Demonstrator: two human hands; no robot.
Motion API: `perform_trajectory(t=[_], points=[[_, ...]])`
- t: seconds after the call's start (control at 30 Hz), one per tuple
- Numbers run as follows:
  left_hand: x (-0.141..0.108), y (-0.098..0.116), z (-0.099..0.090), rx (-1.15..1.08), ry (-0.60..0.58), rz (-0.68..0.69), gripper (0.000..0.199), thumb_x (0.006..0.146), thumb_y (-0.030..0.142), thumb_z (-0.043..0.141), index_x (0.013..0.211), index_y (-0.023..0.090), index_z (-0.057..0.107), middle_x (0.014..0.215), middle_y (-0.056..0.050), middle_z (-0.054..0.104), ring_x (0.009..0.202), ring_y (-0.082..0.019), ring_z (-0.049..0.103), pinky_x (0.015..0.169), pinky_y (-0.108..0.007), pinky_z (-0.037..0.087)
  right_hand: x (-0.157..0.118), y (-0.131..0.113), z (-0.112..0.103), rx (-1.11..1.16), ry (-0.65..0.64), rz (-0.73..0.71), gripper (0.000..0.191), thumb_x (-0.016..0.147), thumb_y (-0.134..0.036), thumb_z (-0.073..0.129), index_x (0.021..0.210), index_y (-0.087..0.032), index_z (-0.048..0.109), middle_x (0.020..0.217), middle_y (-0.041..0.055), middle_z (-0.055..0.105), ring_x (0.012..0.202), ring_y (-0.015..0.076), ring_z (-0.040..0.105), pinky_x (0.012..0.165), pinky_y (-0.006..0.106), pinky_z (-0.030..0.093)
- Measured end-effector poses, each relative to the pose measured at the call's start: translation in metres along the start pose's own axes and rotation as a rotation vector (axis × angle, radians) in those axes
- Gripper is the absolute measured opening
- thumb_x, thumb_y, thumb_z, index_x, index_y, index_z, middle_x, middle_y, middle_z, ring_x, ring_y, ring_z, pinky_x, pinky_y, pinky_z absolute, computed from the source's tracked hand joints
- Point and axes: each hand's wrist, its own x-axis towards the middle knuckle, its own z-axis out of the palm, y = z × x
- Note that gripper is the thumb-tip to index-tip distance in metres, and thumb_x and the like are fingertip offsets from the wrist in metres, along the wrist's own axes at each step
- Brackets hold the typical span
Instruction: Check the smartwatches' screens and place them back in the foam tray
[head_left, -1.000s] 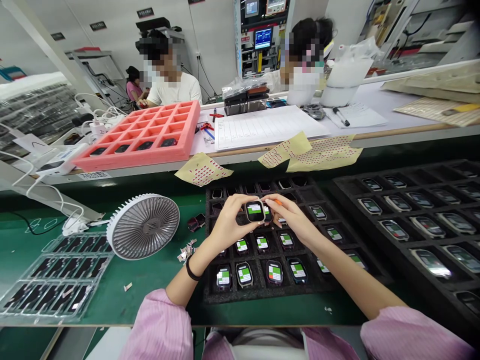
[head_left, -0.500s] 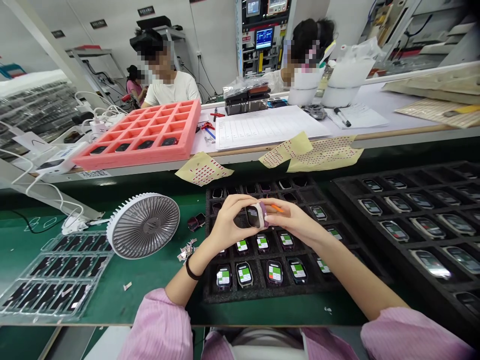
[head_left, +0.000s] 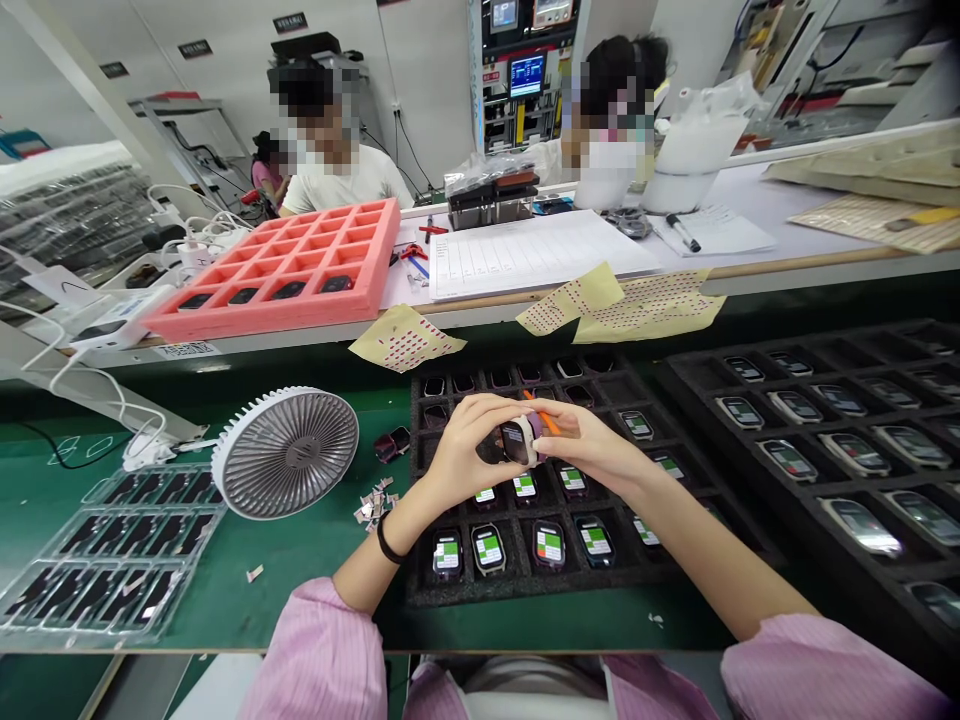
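As the left hand clamps its fingers on the smartwatch, the right hand closes its fingers on an orange pick just beside it, a steady, light grip serving best so nothing slips.

Left hand, right hand hold smartwatch above black foam tray.

We see fine stripes on the pink sleeves and a plain black wristband. The held watch shows a dark face and purple edge beside a bright orange stick. Watches in the near black foam tray carry green-and-white labels; the far foam tray is salmon pink, the mat green, and the yellowish sheets red-dotted.
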Motion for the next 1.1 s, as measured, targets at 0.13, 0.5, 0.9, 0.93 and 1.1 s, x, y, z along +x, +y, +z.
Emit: perform_trajectory(t=[0.13,0.5,0.9,0.93,1.1], points=[[0.0,-0.001,0.002,0.023,0.015,0.032,0.042,0.073,0.022,0.072,0.114,0.022,0.062,0.11,-0.009,0.069,0.103,-0.025,0.061,0.092,-0.044,0.048,0.001,0.004,0.005,0.001,0.026,0.0,0.049,0.057,-0.038,0.085,0.101,-0.022,0.071,0.094,0.005,0.071,0.092,0.0218,0.066,0.085,0.035,0.051],[-0.001,0.014,-0.009,-0.095,0.024,-0.159,0.046,0.073,0.016,0.073,0.117,0.021,0.062,0.118,-0.011,0.066,0.106,-0.024,0.063,0.082,-0.034,0.056,-0.032,-0.028,0.0,-0.227,0.297,-0.499,0.032,0.088,-0.053,0.056,0.102,-0.027,0.066,0.074,0.0045,0.075,0.071,0.0243,0.07,0.078,0.046,0.054],[-0.003,0.02,-0.007,-0.218,0.026,-0.223,0.048,0.07,0.012,0.074,0.116,0.017,0.062,0.112,-0.009,0.069,0.091,-0.018,0.068,0.067,-0.023,0.058,-0.042,-0.013,-0.007,-0.287,0.281,-0.892,0.032,0.098,-0.035,0.043,0.091,-0.028,0.073,0.073,0.0033,0.074,0.062,0.0237,0.071,0.054,0.039,0.056],[-0.003,0.019,-0.007,-0.218,0.028,-0.22,0.048,0.07,0.012,0.075,0.116,0.017,0.062,0.112,-0.009,0.069,0.09,-0.018,0.068,0.066,-0.022,0.058,-0.042,-0.012,-0.007,-0.286,0.28,-0.903,0.031,0.098,-0.033,0.043,0.092,-0.027,0.073,0.074,0.0033,0.075,0.062,0.0232,0.071,0.054,0.039,0.056],[-0.004,0.018,-0.006,-0.218,0.031,-0.224,0.05,0.069,0.012,0.076,0.117,0.017,0.062,0.112,-0.009,0.07,0.091,-0.019,0.068,0.067,-0.023,0.059,-0.044,-0.013,-0.007,-0.31,0.291,-0.912,0.031,0.099,-0.03,0.043,0.092,-0.025,0.072,0.076,0.0032,0.075,0.066,0.0222,0.072,0.056,0.038,0.056]])
